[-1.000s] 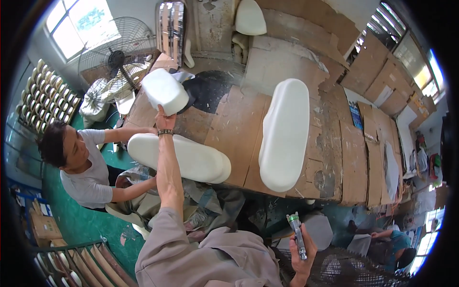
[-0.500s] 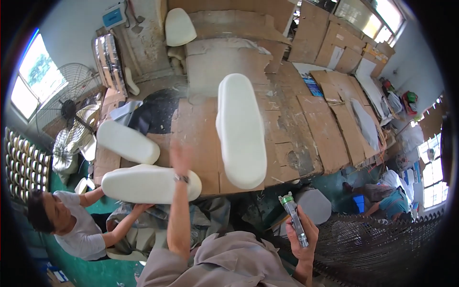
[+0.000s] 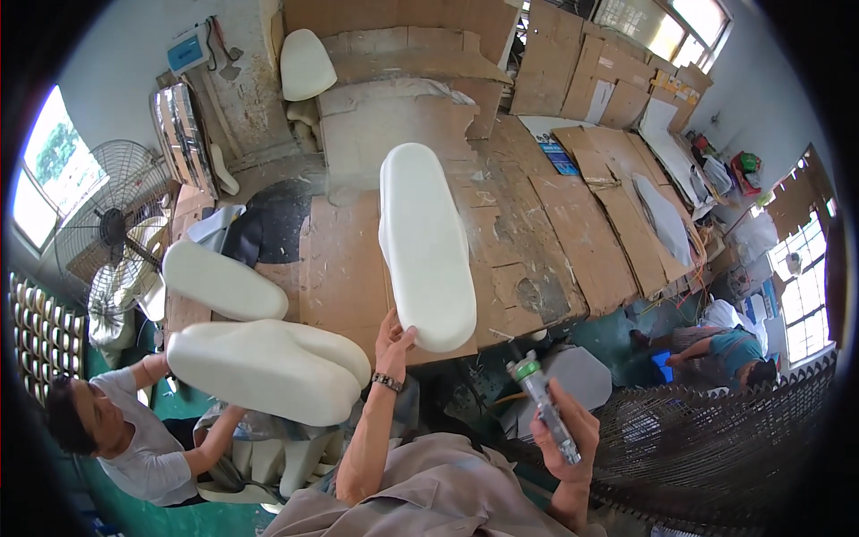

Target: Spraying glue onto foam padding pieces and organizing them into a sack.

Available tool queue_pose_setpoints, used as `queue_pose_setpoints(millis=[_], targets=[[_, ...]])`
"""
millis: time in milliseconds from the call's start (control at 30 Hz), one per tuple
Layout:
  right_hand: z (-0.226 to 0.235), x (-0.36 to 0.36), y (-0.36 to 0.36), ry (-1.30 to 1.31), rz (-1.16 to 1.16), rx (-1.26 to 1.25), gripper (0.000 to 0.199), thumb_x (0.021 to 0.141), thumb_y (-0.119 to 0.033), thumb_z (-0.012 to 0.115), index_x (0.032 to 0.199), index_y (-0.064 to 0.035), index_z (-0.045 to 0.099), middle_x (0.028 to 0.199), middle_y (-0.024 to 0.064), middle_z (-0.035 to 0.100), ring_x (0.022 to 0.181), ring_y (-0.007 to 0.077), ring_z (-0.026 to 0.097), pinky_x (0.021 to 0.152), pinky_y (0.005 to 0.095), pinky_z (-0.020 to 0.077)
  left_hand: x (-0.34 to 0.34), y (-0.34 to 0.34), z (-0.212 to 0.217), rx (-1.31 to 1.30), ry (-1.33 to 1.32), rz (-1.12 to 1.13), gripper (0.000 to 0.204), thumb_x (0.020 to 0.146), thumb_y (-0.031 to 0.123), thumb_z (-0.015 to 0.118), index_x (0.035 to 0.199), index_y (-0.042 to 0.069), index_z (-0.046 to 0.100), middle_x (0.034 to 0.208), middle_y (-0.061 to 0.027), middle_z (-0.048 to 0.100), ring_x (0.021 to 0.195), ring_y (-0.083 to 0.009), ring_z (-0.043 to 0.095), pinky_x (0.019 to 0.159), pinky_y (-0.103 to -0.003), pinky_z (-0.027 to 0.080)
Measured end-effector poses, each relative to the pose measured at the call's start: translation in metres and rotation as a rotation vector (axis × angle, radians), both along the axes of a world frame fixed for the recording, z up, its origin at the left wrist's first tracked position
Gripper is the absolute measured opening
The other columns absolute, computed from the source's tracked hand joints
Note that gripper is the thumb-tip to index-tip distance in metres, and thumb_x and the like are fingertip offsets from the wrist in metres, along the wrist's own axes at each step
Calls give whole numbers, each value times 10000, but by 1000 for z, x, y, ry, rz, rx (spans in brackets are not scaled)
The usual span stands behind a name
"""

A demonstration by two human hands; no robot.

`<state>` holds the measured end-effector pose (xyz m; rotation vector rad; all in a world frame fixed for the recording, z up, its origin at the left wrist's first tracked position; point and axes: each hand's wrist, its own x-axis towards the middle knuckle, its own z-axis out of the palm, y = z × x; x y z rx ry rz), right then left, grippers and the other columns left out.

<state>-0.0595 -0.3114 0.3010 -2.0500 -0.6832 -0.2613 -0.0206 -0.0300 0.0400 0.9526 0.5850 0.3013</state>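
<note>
A long white moulded foam cushion (image 3: 425,242) lies lengthwise on the cardboard-covered table in front of me. My left hand (image 3: 392,345) grips its near left corner, the thumb on the edge and the fingers along the side. My right hand (image 3: 573,434), held low over the table's near side, is closed around a slim silvery metal tool with a green collar (image 3: 543,403); its exact kind is not clear. To the left, a co-worker's hands hold another white foam cushion (image 3: 259,367) at the table edge, with a further one partly behind it.
Another foam cushion (image 3: 224,279) rests on the table's left side. Flattened cardboard (image 3: 626,197) covers the right side. A fan (image 3: 112,228) stands at far left. Near my right arm are a grey container (image 3: 573,385) and dark mesh (image 3: 689,438). Another person (image 3: 734,353) bends at far right.
My left hand has moved right, from above the co-worker's cushion to the near end of the middle one. The co-worker's cushion has shifted toward me, showing another behind. My right hand keeps the tool.
</note>
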Motion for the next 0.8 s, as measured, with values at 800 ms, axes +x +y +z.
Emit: queue_pose_setpoints(millis=[800], targets=[[-24, -40, -42, 94, 19, -18, 534, 827, -71, 771, 1320, 63, 616, 884, 184, 664, 737, 289, 676, 666, 338, 541, -16, -18, -16, -328, -126, -9, 454, 1008, -23, 519, 1452, -35, 424, 1264, -148, 645, 1087, -260, 692, 894, -405, 634]])
